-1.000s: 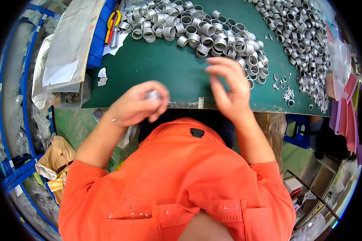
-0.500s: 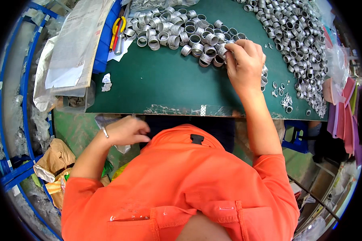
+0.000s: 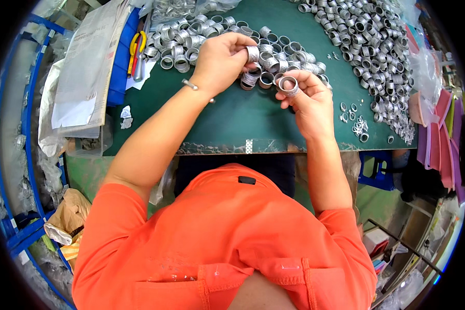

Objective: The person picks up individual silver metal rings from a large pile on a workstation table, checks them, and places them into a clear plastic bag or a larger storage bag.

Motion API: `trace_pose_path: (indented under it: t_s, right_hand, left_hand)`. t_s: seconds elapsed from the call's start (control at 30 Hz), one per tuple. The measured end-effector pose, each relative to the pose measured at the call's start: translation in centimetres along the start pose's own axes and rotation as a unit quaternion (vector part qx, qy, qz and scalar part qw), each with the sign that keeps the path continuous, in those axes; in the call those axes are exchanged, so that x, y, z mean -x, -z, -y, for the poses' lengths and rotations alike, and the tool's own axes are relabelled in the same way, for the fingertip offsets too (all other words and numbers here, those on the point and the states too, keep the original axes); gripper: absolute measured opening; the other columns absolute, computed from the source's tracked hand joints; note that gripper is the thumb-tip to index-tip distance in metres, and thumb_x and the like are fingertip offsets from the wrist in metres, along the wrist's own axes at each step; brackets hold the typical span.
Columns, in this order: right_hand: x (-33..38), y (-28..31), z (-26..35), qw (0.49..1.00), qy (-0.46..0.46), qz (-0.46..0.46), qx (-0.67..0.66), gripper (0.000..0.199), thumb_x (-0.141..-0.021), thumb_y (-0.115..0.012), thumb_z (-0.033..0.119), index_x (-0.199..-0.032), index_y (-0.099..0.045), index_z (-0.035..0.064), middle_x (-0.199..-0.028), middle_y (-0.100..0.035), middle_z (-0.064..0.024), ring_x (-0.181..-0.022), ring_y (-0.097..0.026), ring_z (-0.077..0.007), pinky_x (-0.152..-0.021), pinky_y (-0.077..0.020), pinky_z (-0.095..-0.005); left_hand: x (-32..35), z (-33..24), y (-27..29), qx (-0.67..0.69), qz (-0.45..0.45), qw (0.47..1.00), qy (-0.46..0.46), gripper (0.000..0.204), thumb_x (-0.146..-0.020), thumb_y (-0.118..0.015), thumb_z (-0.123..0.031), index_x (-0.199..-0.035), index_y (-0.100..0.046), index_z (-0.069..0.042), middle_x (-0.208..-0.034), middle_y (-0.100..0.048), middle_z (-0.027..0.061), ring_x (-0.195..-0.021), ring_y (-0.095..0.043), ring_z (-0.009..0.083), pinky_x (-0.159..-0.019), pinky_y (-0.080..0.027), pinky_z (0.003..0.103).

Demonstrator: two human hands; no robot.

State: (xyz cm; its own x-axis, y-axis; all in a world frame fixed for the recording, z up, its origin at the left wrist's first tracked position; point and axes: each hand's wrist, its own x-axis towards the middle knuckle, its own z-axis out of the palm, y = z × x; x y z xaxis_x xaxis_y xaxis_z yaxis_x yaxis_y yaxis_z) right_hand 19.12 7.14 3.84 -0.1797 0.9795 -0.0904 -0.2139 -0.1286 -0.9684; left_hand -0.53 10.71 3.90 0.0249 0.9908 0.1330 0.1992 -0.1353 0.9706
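Head camera, steep downward look over our own chest onto the bench.

We get one view only, a wide fisheye worn on the head, upright and unmirrored, so nothing is shared with a second view. It faces down and forward: our orange shirt (image 3: pixel 227 243) fills the lower half, very near the lens, and the green table (image 3: pixel 232 124) lies beyond it in the upper half, close enough to pick out single metal rings (image 3: pixel 377 46). Both forearms enter from below and run up toward the middle. Straight edges bow near the rim, where a black border closes the circle; floor and blue rack (image 3: pixel 15 155) show at the left edge.
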Motion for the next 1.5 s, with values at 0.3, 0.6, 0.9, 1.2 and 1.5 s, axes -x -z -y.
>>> trace_pose_path:
  t_s: [0.3, 0.6, 0.9, 1.2, 1.5]
  right_hand:
    - [0.9, -4.3, -0.7, 0.816, 0.451, 0.08, 0.353, 0.03, -0.068, -0.055, -0.013, -0.093, -0.064, 0.0012, -0.096, -0.067, -0.012, -0.086, -0.065, -0.0285, -0.077, -0.0501, -0.0342]
    - [-1.0, -2.1, -1.5, 0.72, 0.419, 0.013, 0.553, 0.016, -0.071, -0.069, 0.006, -0.086, -0.063, 0.0074, -0.087, -0.059, -0.0048, -0.081, -0.055, -0.026, -0.069, -0.0402, -0.0379]
    - [-1.8, -3.8, -2.3, 0.658, 0.406, -0.003, 0.634, 0.021, -0.068, -0.073, 0.016, -0.081, -0.058, 0.0101, -0.082, -0.054, -0.0034, -0.081, -0.053, -0.0235, -0.068, -0.0367, -0.0383]
    - [-0.4, -3.0, -1.3, 0.903, 0.196, 0.015, 0.382, 0.008, -0.084, -0.062, 0.002, -0.092, -0.063, 0.0019, -0.082, -0.065, -0.0052, -0.068, -0.061, -0.0167, -0.06, -0.0482, -0.0308]
    - [0.3, -2.5, -1.9, 0.993, -0.062, 0.072, -0.076, 0.013, -0.088, -0.061, 0.0, -0.1, -0.059, -0.0014, -0.088, -0.066, -0.0087, -0.07, -0.064, -0.013, -0.058, -0.0509, -0.0226]
  left_hand:
    - [7.4, -0.9, 2.9, 0.504, 0.21, 0.798, 0.256, 0.049, -0.086, -0.062, -0.006, -0.131, -0.044, -0.003, -0.117, -0.059, 0.0118, -0.108, -0.061, 0.0224, -0.086, -0.057, 0.038]
    - [21.5, 2.2, 19.5, 0.138, 0.264, 0.859, 0.417, 0.036, -0.078, -0.076, -0.011, -0.108, -0.061, 0.003, -0.102, -0.064, 0.008, -0.087, -0.065, 0.0161, -0.073, -0.056, 0.029]
    - [19.4, 1.2, 14.2, -0.325, 0.381, 0.837, 0.223, 0.024, -0.081, -0.07, -0.02, -0.094, -0.066, 0.0, -0.084, -0.068, 0.0151, -0.075, -0.067, 0.0208, -0.066, -0.052, 0.031]
    - [4.6, 3.0, 2.2, -0.382, -0.077, 0.903, -0.178, 0.025, -0.079, -0.07, -0.009, -0.102, -0.06, -0.004, -0.09, -0.062, 0.0113, -0.071, -0.065, 0.0268, -0.064, -0.052, 0.035]
    - [6.8, 0.0, 2.8, 0.245, 0.015, 0.946, 0.21, 0.019, -0.09, -0.057, -0.001, -0.108, -0.058, 0.004, -0.098, -0.068, 0.0187, -0.083, -0.07, 0.0246, -0.068, -0.058, 0.026]
